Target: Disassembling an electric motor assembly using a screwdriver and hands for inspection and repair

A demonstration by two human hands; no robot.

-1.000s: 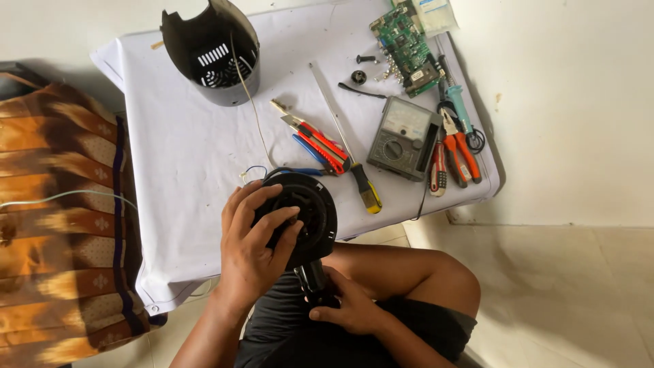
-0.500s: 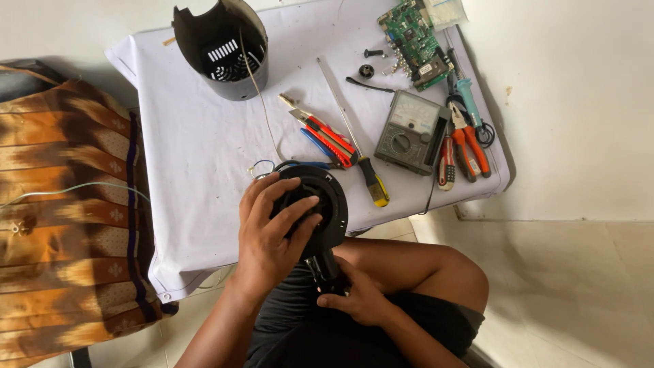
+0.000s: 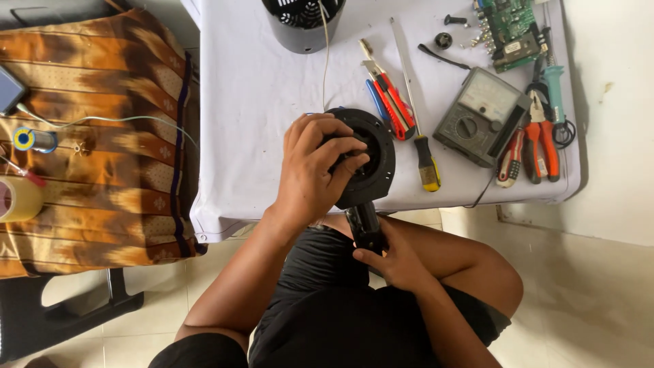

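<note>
1. The person sits at the near edge of a bench [image 3: 259,102] covered with a white cloth and holds a round black appliance part [image 3: 371,153] with a black handle [image 3: 366,228] that points down toward the lap.
2. The round part lies at the front edge of the bench, partly over the cloth, with the handle hanging past the edge.
3. The left hand [image 3: 315,170] rests on top of the round part; its fingers [image 3: 340,146] are curled together into the hollow middle and clamped on something there that is too hidden to tell.
4. The right hand [image 3: 395,262] is below the bench edge, above the thigh, with its fingers wrapped tight around the lower end of the handle.
5. Just right of the round part lie red-handled pliers [image 3: 392,102] and a long screwdriver [image 3: 415,102] with a yellow and black grip.
6. Farther right sits a grey analogue multimeter [image 3: 480,116], and beside it orange-handled pliers [image 3: 541,140] and a small striped screwdriver [image 3: 511,157].
7. A green circuit board [image 3: 511,31] lies at the far right corner of the bench, with a teal-handled soldering iron [image 3: 553,82] next to it.
8. A black cylindrical housing [image 3: 303,24] stands at the far edge of the bench, and a thin wire runs from it toward the round part.
9. To the left, a brown patterned cloth [image 3: 102,136] carries a roll of tape [image 3: 17,197] and a small spool [image 3: 27,140].
</note>
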